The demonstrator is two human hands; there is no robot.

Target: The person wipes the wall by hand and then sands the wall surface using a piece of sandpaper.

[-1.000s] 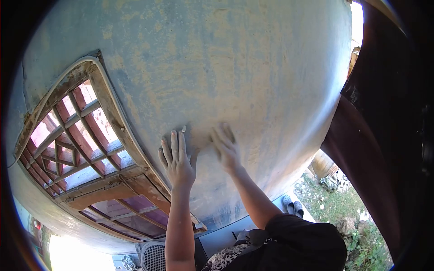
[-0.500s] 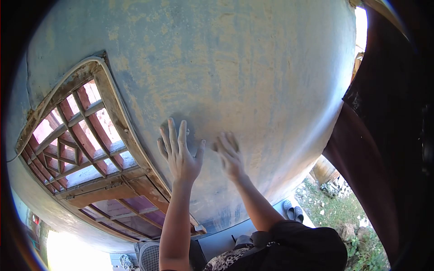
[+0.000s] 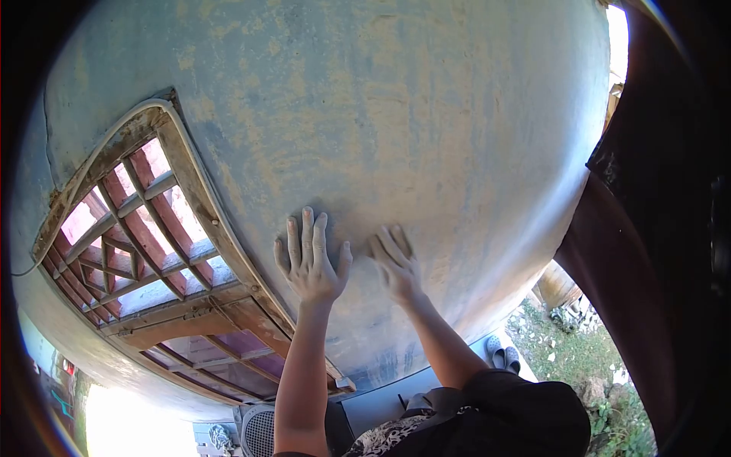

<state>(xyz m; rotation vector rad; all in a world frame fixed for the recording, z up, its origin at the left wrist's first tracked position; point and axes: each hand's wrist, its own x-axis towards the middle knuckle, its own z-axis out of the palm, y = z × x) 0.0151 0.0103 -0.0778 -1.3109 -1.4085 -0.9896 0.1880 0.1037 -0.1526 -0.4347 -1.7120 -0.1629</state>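
A painted wall (image 3: 426, 137), blue-grey with worn yellowish patches, fills most of the head view. My left hand (image 3: 311, 266) is spread open over it, palm toward the surface and fingers pointing up. Pale dust coats its fingers. Just to the right, my right hand (image 3: 396, 263) also lies open along the wall, its fingers apart and leaning to the upper left, slightly blurred. A darker shadow shows on the wall around the fingertips. Neither hand visibly holds anything; both palms are hidden.
A wooden-framed lattice window (image 3: 152, 221) is set in the wall at left, with a cable (image 3: 99, 152) along its frame. A round grille (image 3: 259, 433) sits below. Grey clogs (image 3: 503, 356) stand at lower right by grass and stones. A dark cloth (image 3: 632, 289) hangs at right.
Both hands have shifted slightly to the right over the wall, and the left fingers have moved a little lower. The whole view has also shifted a little.
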